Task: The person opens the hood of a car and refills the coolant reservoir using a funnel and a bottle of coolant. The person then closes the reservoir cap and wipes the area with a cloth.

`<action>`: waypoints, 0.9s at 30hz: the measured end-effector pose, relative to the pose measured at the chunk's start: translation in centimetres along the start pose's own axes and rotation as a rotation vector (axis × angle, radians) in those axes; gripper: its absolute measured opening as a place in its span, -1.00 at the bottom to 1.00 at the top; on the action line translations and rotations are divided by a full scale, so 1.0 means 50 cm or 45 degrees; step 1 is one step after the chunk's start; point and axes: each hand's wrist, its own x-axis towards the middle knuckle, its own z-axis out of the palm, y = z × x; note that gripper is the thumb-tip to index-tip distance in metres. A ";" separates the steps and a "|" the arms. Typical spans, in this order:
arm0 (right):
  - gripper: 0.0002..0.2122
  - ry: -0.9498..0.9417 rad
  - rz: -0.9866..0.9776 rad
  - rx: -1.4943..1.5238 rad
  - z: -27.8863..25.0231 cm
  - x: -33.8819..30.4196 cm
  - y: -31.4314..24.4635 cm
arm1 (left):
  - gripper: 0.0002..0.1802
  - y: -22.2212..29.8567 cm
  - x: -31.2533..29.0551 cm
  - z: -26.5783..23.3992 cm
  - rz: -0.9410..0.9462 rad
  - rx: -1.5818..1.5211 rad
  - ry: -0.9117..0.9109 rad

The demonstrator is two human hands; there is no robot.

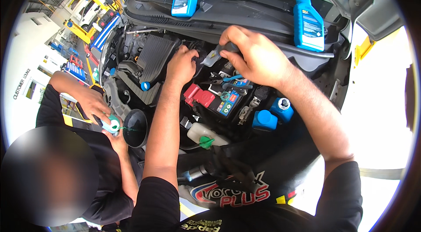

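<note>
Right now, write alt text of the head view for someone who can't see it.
A person's right hand grips a dark piece over a car's engine bay, the left hand curled nearby. At left, a co-worker pours green liquid into a black funnel. Blue bottles stand around.

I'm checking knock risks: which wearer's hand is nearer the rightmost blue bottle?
Right. The right hand is left of the blue bottle, apart from it; the left hand is farther left.
</note>
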 end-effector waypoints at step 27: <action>-0.68 -0.107 -0.056 -0.044 0.002 -0.057 0.046 | -0.35 -0.098 0.114 0.053 -0.355 0.040 -0.303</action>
